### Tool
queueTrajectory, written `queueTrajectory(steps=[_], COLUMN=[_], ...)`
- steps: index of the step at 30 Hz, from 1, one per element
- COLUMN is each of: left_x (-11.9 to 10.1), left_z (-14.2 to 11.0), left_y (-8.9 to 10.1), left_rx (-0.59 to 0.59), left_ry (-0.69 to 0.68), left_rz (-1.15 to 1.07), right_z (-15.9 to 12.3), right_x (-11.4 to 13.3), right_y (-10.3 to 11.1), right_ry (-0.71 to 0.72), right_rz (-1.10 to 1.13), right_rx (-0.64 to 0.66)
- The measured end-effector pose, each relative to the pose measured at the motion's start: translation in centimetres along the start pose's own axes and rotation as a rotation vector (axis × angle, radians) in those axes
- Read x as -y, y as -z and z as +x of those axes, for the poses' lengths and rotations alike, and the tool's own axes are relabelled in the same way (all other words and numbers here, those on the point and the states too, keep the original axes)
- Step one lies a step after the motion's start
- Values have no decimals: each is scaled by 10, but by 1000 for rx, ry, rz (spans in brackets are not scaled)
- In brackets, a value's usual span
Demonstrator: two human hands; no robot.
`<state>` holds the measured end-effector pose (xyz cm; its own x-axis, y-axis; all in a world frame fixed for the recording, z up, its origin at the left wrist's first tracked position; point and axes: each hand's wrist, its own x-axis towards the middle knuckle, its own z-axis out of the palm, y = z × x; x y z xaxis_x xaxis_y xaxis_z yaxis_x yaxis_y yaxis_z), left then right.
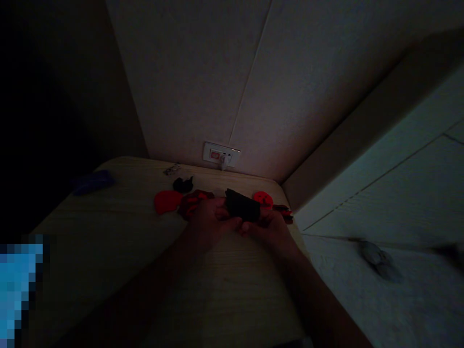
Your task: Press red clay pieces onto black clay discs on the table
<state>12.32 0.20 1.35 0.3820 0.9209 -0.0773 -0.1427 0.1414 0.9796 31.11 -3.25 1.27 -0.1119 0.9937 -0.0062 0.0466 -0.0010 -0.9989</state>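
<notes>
The scene is dim. Both my hands meet over the far part of a light wooden table (224,290). My left hand (208,220) and my right hand (270,227) are closed together on a black piece (242,206), a flat dark thing I cannot identify further. Just behind my left hand lies a red and black piece (194,199), with a plain red piece (166,201) to its left. Behind my right hand there is a round red piece (263,198), and another red and black bit (284,211) pokes out beside it.
A small black lump (183,184) and a pale metallic bit (172,169) lie near the wall. A white wall socket (221,155) sits above the table's back edge. A dark blue object (93,181) rests at far left. Pale floor (398,203) and a grey object (379,260) lie to the right.
</notes>
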Motion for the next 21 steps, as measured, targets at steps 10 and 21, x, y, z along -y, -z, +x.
queueTrajectory(steps=[10, 21], left_x=[7, 6], left_z=[3, 3], left_y=[-1, 0], left_rx=[101, 53], left_ry=[-96, -71], left_rz=[-14, -48], right_z=[-2, -2], right_x=[1, 2], right_y=[4, 4], right_ry=[82, 120], right_rz=[-98, -144], right_rx=[20, -59])
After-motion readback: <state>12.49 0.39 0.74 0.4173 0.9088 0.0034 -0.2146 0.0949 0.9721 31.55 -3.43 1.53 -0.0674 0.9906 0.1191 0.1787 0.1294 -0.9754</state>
